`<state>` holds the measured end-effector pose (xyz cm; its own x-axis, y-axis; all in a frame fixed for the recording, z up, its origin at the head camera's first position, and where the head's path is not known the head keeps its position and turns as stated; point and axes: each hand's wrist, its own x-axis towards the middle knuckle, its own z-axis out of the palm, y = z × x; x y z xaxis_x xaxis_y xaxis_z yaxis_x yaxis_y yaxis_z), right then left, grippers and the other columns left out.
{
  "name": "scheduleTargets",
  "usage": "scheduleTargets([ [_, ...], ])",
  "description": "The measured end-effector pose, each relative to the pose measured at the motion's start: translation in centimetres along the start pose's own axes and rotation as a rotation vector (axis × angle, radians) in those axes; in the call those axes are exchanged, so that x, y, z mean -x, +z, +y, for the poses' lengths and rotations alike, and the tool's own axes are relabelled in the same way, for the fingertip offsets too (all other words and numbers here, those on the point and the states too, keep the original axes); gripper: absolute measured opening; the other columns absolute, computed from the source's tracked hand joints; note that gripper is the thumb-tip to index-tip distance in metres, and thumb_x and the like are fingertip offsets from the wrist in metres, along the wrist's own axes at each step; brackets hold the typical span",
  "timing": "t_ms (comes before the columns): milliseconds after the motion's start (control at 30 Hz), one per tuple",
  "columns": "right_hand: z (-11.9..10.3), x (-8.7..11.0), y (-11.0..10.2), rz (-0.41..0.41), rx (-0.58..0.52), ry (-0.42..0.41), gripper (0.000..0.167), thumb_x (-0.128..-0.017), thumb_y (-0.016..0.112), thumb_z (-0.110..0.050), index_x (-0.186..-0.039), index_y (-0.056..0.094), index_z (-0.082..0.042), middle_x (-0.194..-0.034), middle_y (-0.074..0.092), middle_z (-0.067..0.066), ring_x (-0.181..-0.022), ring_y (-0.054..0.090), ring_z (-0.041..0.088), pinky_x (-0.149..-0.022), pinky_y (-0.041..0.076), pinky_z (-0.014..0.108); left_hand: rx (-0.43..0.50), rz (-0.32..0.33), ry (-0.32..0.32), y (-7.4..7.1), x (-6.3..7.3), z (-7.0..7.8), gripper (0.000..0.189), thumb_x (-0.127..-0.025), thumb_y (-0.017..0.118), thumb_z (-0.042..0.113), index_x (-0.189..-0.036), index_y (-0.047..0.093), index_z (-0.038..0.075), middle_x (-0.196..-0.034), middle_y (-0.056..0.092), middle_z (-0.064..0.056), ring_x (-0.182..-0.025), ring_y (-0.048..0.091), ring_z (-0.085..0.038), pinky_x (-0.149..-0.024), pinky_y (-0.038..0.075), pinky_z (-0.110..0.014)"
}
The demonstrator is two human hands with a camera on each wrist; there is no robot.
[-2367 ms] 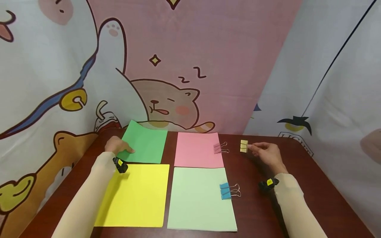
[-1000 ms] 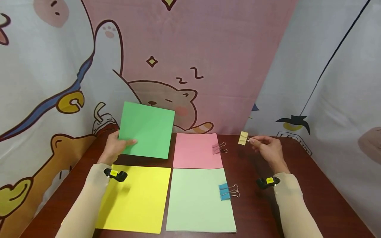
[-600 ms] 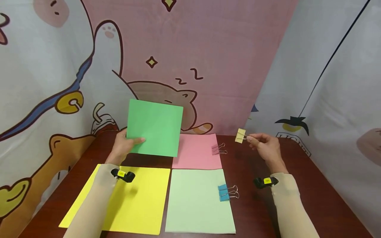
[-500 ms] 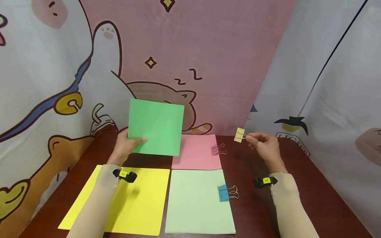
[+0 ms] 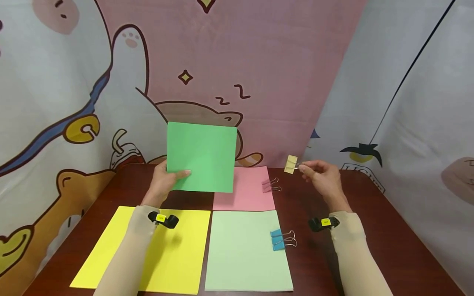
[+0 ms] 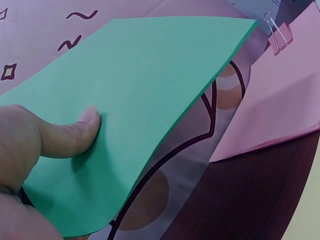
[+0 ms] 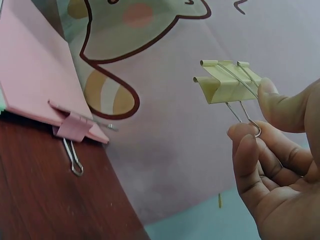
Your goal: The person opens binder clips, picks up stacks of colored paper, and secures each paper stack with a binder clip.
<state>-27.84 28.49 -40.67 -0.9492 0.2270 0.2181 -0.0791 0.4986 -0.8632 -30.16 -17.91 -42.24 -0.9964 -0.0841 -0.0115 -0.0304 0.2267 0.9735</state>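
My left hand (image 5: pixel 164 181) grips a stack of green paper (image 5: pixel 201 154) at its left edge, thumb across the front. In the left wrist view the thumb lies flat on the green paper (image 6: pixel 135 90) and the other fingers are hidden behind it. The stack is raised off the table, tilted, and overlaps the pink paper (image 5: pixel 255 193) in the head view. My right hand (image 5: pixel 324 176) pinches the wire handles of a yellow binder clip (image 5: pixel 291 164) between thumb and fingers. Seen from the right wrist, the clip's (image 7: pixel 227 87) rolled lips stand apart, pointing left with nothing between them.
A pink binder clip (image 5: pixel 267 187) sits on the pink paper's right edge. Nearer, light green paper (image 5: pixel 244 255) carries a blue binder clip (image 5: pixel 277 240). Yellow paper (image 5: pixel 181 255) lies front left, under the left forearm. A printed cloth (image 5: pixel 281 82) hangs behind the dark wooden table (image 5: pixel 374 230).
My left hand has lifted the green paper from the back left of the table and carried it right. My right hand has moved left and slightly up with the yellow binder clip, tilting it.
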Motion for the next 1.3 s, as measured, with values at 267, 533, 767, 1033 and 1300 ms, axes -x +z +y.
scheduleTargets([
  [267,-1.6,0.2,1.0,0.000,-0.037,-0.026,0.036,-0.094,0.075,-0.039,-0.113,0.075,-0.009,-0.084,0.071,-0.011,-0.077,0.068,0.016,-0.066,0.055,0.022,0.018,-0.014,0.026,0.9,0.4,0.8,0.061,-0.093,0.077,0.019,-0.147,0.050,0.008,-0.142,0.057,-0.019,-0.115,0.066,-0.031,-0.093,0.058,-0.041],
  [533,-2.6,0.2,2.0,-0.022,-0.073,-0.060,0.035,-0.093,0.077,-0.038,-0.110,0.075,-0.008,-0.083,0.071,-0.004,-0.075,0.067,0.017,-0.066,0.055,0.024,0.053,-0.041,0.048,2.1,0.3,1.4,0.057,-0.093,0.078,0.017,-0.143,0.053,0.008,-0.139,0.060,-0.018,-0.109,0.068,-0.026,-0.089,0.060,-0.039],
  [767,-3.4,0.0,3.5,-0.088,-0.113,-0.076,0.034,-0.093,0.076,-0.037,-0.111,0.075,-0.008,-0.088,0.072,0.003,-0.078,0.068,0.023,-0.067,0.056,0.026,0.069,-0.056,0.048,3.0,0.5,1.9,0.054,-0.092,0.078,0.016,-0.140,0.056,0.011,-0.135,0.062,-0.015,-0.111,0.067,-0.028,-0.087,0.060,-0.038],
  [1033,-4.4,-0.2,4.8,-0.127,-0.125,-0.054,0.034,-0.093,0.076,-0.039,-0.112,0.075,-0.011,-0.093,0.071,0.009,-0.080,0.066,0.026,-0.070,0.056,0.027,0.077,-0.080,0.050,3.6,0.4,2.2,0.053,-0.091,0.079,0.016,-0.139,0.056,0.011,-0.132,0.063,-0.015,-0.108,0.069,-0.028,-0.086,0.061,-0.041],
  [1300,-4.9,-0.2,5.0,-0.158,-0.144,-0.052,0.034,-0.093,0.076,-0.039,-0.111,0.075,-0.011,-0.101,0.072,0.017,-0.079,0.067,0.021,-0.070,0.057,0.027,0.070,-0.096,0.056,4.2,0.7,2.5,0.053,-0.091,0.079,0.017,-0.139,0.057,0.011,-0.131,0.063,-0.015,-0.104,0.071,-0.024,-0.085,0.061,-0.040],
])
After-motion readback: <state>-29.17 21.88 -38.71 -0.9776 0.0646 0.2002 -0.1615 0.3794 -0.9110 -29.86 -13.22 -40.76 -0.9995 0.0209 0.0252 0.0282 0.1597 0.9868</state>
